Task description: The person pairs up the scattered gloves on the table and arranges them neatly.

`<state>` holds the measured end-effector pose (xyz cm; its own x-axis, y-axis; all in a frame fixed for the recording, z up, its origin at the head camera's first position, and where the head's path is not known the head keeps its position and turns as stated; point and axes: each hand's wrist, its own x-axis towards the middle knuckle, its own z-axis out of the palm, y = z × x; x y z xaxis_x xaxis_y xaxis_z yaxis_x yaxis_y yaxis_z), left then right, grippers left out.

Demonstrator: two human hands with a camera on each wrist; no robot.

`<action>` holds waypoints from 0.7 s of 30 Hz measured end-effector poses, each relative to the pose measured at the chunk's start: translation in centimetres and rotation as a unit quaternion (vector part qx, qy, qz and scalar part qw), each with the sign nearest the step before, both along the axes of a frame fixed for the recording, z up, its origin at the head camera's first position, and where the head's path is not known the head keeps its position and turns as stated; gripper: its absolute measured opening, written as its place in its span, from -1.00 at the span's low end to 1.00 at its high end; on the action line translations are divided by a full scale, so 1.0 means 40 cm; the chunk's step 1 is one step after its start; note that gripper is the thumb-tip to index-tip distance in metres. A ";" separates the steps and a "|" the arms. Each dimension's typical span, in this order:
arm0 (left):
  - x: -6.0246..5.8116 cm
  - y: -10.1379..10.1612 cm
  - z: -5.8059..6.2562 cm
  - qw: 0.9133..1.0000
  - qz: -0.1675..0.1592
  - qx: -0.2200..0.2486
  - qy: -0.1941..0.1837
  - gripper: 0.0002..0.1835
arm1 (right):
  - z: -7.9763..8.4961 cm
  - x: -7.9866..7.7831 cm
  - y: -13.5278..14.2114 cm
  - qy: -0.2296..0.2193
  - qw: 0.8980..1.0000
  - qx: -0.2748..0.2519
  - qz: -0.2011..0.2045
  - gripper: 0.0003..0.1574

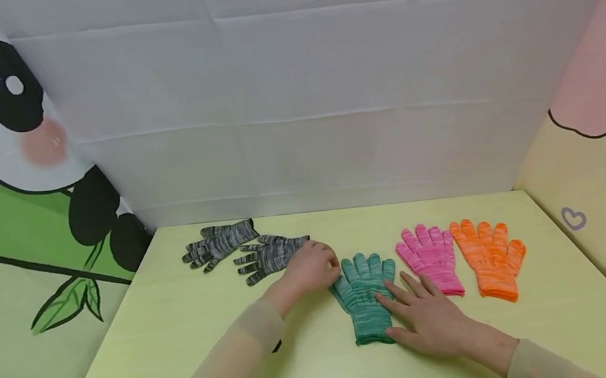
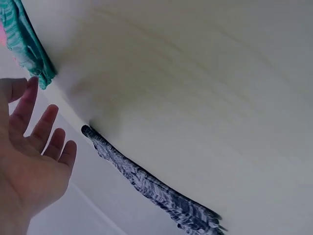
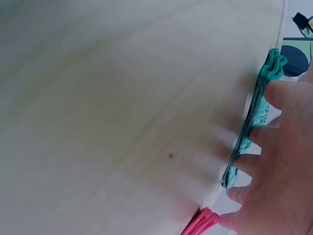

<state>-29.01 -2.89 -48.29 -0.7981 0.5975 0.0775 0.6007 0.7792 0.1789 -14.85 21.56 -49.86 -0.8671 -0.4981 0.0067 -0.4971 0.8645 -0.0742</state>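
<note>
A teal-green knitted glove (image 1: 364,298) lies palm-down flat on the table, fingers pointing away and cuff toward me. At its left edge, by the glove's thumb, my left hand (image 1: 311,268) pinches with thumb and index finger. The left wrist view shows those fingertips meeting at the green glove (image 2: 36,54), with the other fingers loosely bent. My right hand (image 1: 434,321) spreads its fingers along the glove's right edge and cuff. In the right wrist view its fingertips overlap the green glove (image 3: 254,115), and the little finger reaches a pink glove (image 3: 200,221).
Two grey-black striped gloves, one farther back (image 1: 222,241) and one (image 1: 272,255) beside my left hand, lie at the left. The pink glove and an orange glove (image 1: 488,259) lie at the right. A white cloth wall (image 1: 295,104) stands behind the pale yellow table (image 1: 188,366).
</note>
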 end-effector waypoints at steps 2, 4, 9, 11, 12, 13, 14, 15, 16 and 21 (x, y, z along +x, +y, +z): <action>0.009 -0.015 -0.007 1.000 -0.023 -0.001 -0.018 -0.80 | -0.004 0.001 0.001 0.000 1.000 0.000 -0.001 -0.15; 0.017 -0.024 -0.013 0.999 -0.037 -0.004 -0.022 -0.76 | -0.008 0.000 0.001 0.005 1.000 0.001 -0.002 -0.16; 0.029 -0.033 -0.012 0.999 -0.041 0.011 -0.025 -0.82 | -0.017 -0.003 0.000 0.013 1.000 -0.003 0.000 -0.16; 0.031 -0.034 -0.004 0.999 -0.032 0.017 -0.028 -0.85 | -0.017 -0.003 0.000 0.012 1.000 -0.004 0.000 -0.16; 0.030 -0.035 -0.001 0.999 -0.027 0.015 -0.025 -0.86 | -0.017 -0.003 0.000 0.012 1.000 -0.003 -0.001 -0.15; 0.028 -0.036 0.001 0.999 -0.022 0.011 -0.020 -0.86 | -0.017 -0.003 0.000 0.013 1.000 -0.002 -0.002 -0.15; 0.026 -0.036 0.003 1.000 -0.020 0.006 -0.012 -0.86 | -0.017 -0.003 0.000 0.015 1.000 -0.001 -0.003 -0.15; 0.023 -0.037 0.003 1.000 -0.020 -0.002 -0.002 -0.86 | -0.017 -0.003 0.001 0.016 1.000 -0.002 -0.003 -0.15; 0.020 -0.038 0.003 1.000 -0.022 -0.016 0.010 -0.86 | -0.018 -0.004 0.001 0.018 1.000 -0.002 -0.004 -0.15; 0.016 -0.037 -0.011 0.996 -0.036 -0.062 0.045 -0.87 | -0.020 -0.005 0.003 0.021 1.000 -0.006 -0.002 -0.16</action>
<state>-28.36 -4.37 -48.72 -0.7464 0.6620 0.0683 0.6647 0.7466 0.0273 -15.06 21.66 -50.66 -0.8675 -0.4949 0.0495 -0.4972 0.8653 -0.0629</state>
